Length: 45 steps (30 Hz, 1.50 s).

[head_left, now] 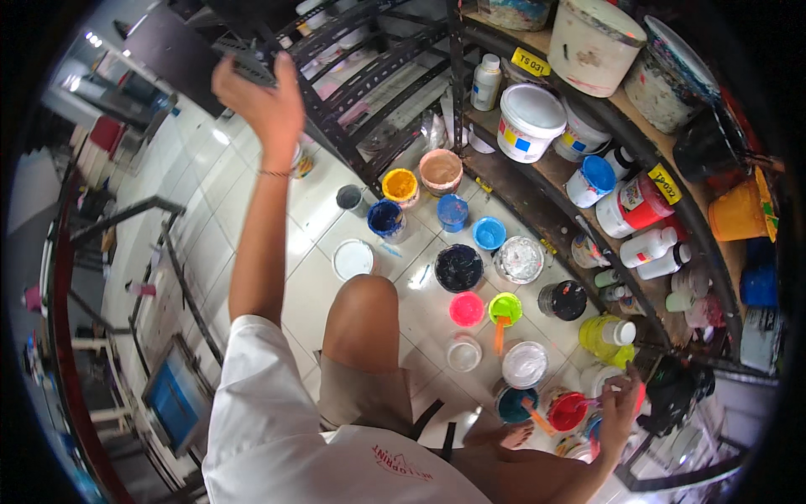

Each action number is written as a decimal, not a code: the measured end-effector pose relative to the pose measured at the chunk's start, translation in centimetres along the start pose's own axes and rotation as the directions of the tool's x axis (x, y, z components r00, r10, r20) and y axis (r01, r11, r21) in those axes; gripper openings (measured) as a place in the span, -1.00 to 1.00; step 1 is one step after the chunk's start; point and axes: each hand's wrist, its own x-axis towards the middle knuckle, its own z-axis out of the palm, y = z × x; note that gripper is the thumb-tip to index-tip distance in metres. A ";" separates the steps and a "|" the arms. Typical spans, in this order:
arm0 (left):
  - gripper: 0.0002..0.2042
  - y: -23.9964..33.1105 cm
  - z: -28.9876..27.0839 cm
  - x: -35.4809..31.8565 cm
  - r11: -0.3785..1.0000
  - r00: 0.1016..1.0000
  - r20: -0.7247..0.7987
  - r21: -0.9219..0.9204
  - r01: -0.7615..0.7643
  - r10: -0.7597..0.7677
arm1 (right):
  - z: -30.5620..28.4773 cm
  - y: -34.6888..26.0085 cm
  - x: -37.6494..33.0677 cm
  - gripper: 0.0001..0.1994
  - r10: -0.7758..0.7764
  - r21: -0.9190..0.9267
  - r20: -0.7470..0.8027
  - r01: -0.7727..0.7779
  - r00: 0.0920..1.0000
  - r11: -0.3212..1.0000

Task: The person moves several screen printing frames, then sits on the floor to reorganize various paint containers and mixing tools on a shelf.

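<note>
Shelf edges (pixel 491 38) are yellow-labelled; left hand (pixel 269 107) is spread, empty; right hand (pixel 620 410) (near red paint (pixel 567 411)) is half-curled, hold unclear.

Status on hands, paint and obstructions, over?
Left hand raised, open, apparently empty. Right hand beside red paint tub, grip unclear. Orange stick juts from neighbouring teal tub.

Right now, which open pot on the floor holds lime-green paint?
The pot just right of the hot-pink one, with an orange stick in it. No other open floor pot shows lime-green paint.
</note>
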 end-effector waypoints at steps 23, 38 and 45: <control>-0.14 -6.1 8.0 3.6 0.827 0.947 0.009 -0.485 0.286 -0.322 | 35.1 -7.0 19.7 -0.38 -0.020 -0.509 0.364 0.216 0.931 0.833; -0.41 -8.3 8.5 3.6 0.810 0.980 0.054 -0.554 0.191 -0.194 | 45.6 -1.9 37.0 0.15 0.333 -0.745 0.428 0.120 0.840 0.656; -0.63 -7.5 8.5 3.0 0.830 0.982 -0.002 -0.534 0.159 -0.190 | 45.6 -2.7 34.7 -0.09 0.395 -0.677 0.614 0.199 0.683 0.709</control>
